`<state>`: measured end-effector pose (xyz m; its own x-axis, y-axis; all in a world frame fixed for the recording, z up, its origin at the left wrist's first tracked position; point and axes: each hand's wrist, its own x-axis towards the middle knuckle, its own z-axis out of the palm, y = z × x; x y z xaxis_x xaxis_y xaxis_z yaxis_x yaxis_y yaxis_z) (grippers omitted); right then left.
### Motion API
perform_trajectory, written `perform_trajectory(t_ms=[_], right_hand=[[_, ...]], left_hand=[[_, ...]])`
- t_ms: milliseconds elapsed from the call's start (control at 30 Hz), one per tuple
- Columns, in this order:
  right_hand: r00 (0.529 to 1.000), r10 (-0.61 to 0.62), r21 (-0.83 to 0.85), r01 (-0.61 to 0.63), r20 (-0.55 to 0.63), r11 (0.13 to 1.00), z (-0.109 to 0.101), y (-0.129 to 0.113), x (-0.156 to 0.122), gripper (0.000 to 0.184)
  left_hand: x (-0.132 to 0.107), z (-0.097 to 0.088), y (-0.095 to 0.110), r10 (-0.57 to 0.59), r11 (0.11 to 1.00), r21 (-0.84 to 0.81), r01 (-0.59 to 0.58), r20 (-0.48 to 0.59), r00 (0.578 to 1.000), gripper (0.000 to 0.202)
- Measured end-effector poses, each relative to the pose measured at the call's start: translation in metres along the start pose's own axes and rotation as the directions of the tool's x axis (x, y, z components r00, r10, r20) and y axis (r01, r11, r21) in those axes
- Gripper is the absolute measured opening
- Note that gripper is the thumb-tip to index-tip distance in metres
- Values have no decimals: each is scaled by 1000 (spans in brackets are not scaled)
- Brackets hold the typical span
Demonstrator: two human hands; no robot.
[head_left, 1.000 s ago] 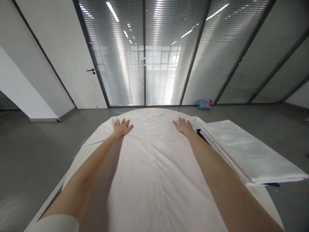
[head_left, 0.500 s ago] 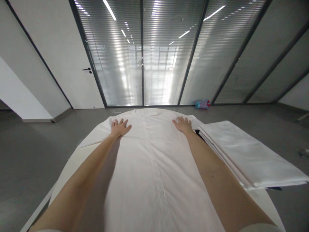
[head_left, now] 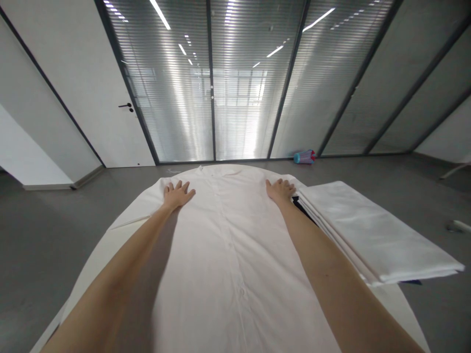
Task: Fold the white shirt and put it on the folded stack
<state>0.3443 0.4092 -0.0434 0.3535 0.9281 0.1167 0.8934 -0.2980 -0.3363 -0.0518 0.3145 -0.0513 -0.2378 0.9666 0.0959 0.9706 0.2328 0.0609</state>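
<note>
A white button-front shirt (head_left: 217, 235) lies spread over a round pale table, its collar end at the far edge and its button line running toward me. On the shirt's left shoulder area rests my left hand (head_left: 177, 194), palm down with fingers spread. My right hand (head_left: 280, 189) lies on the opposite shoulder area, thumb held apart and the other fingers stretched but slightly bent. Both forearms reach across the cloth, covering parts of its sides. Soft creases cross the shirt's right half.
A folded stack of white cloth (head_left: 371, 230) sits at the table's right, with dark material showing beneath it. The table's pale rim (head_left: 88, 274) shows at left. Beyond are grey floor, a blue and pink container (head_left: 304, 157) and a glass partition with blinds (head_left: 239, 88).
My right hand has shifted slightly outward to the right over the shirt, its fingers drawn closer together. My left hand stays on the same shoulder area. The camera view has turned slightly right.
</note>
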Motion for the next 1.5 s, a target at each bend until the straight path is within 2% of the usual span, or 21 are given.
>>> perform_trajectory(t_ms=[100,200,300,367,400,467,533,633,767,867,933,1033,1100,1233,1333,1500], right_hand=[[996,89,28,-89,2,996,2,-1,1,95],[996,83,45,-82,-42,996,2,0,-3,92],[981,-100,-40,95,-163,995,-1,3,-11,72],[925,-314,-137,290,-212,947,-4,2,-16,58],[886,-420,-181,388,-197,904,-5,1,-18,53],[805,-586,-235,553,-95,799,-7,-2,-21,49],[750,-660,-246,646,33,722,-7,-4,-23,48],[744,-655,-240,665,130,707,-9,-4,-26,45],[771,-618,-252,635,150,731,-16,-8,-30,43],[749,-648,-236,661,140,712,-20,-30,-36,41],[701,-697,-194,712,149,675,-17,-54,-40,40],[642,-746,-120,766,178,631,-1,-93,-46,44],[645,-740,-89,762,193,641,14,-113,-49,51],[710,-679,-71,699,189,712,40,-131,-49,66],[729,-658,-34,674,191,738,46,-131,-41,69],[779,-612,-47,622,137,781,40,-116,-22,62]], left_hand=[[0,1,-1,-1,1000,4,1,-10,1000,72],[1,3,-1,-5,1000,10,5,-21,1000,72],[1,4,-1,7,1000,21,-6,-40,999,71],[0,4,-1,8,1000,22,-7,-38,999,71],[0,4,-1,8,1000,21,-7,-35,999,71],[0,3,-1,10,1000,19,-9,-31,999,71],[1,3,-1,14,1000,20,-14,-23,1000,72],[2,3,-2,23,1000,20,-23,6,1000,73],[0,2,0,80,997,22,-81,32,996,72],[-3,2,3,125,991,35,-127,43,991,70],[-5,2,5,126,991,34,-127,36,991,69],[-7,2,7,103,995,16,-103,12,995,69],[-9,1,7,75,997,2,-75,-11,997,70],[-13,0,6,8,1000,-15,-9,-66,998,68],[-14,0,6,2,1000,-18,-3,-83,997,66],[-12,1,5,21,999,-21,-23,-96,995,64]])
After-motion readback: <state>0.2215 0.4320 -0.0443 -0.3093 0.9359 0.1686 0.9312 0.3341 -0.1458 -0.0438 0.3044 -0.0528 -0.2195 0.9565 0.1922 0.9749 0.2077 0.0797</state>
